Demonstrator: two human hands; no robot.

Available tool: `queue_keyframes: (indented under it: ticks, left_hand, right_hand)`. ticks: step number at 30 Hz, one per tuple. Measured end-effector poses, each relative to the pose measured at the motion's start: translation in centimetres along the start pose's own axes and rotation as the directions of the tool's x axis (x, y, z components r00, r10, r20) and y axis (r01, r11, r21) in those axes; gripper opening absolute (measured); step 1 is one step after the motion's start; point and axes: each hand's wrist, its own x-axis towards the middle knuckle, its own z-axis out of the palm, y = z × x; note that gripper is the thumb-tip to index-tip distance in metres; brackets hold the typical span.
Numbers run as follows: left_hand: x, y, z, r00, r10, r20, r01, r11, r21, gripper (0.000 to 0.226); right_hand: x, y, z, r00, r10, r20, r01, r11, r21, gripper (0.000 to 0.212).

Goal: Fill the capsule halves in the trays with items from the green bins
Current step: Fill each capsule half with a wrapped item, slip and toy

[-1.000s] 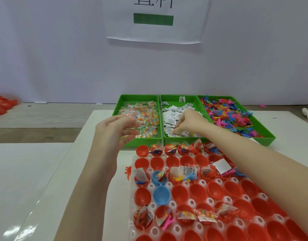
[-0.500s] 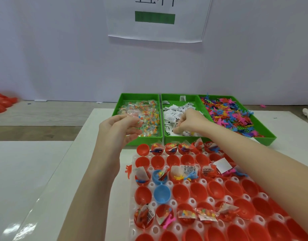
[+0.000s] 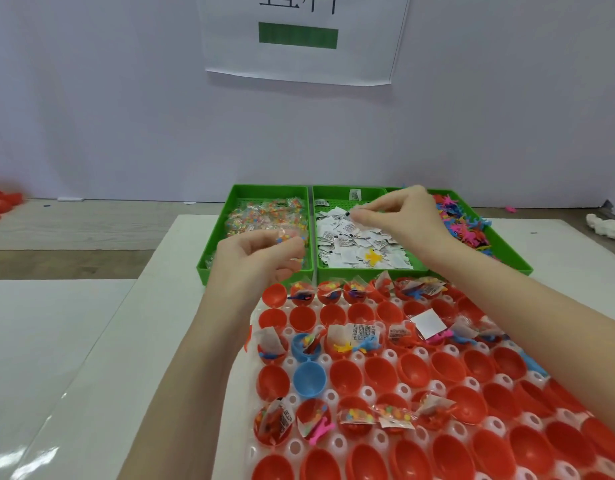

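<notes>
On the tabletop (image 3: 101, 341), the capsule tray (image 3: 379, 362) fills the near right; three green bins (image 3: 254, 271) sit at its far edge. The left hand (image 3: 261, 258) pinches a candy packet (image 3: 288, 237); the right hand (image 3: 406, 216) pinches a white sachet (image 3: 356, 214). Thin, slippery packets could slip and land between cups.

Three green bins (image 3: 271, 192) sit in a row: the left one holds clear packets speckled with multicoloured beads (image 3: 264, 216), the middle one white sachets with black print (image 3: 354, 244) and one yellow figure (image 3: 372, 256), the right one pink, blue and dark toys (image 3: 462, 226). The tray (image 3: 368, 393) is translucent white, its capsule halves (image 3: 379, 375) nearly all red, two blue (image 3: 309, 377). The tabletop (image 3: 153, 341) is white, the wall pale grey, the paper sign (image 3: 299, 36) white with a green bar.
</notes>
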Motion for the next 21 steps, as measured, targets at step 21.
queue_keyframes:
  ticks: [21]
  left_hand:
    - [-5.4,3.3,5.2,0.901,0.114,0.419,0.000,0.965,-0.263,0.011]
  right_hand:
    - [-11.7,-5.6,-4.9,0.993,0.106,0.042,-0.111,0.821,0.560,0.034]
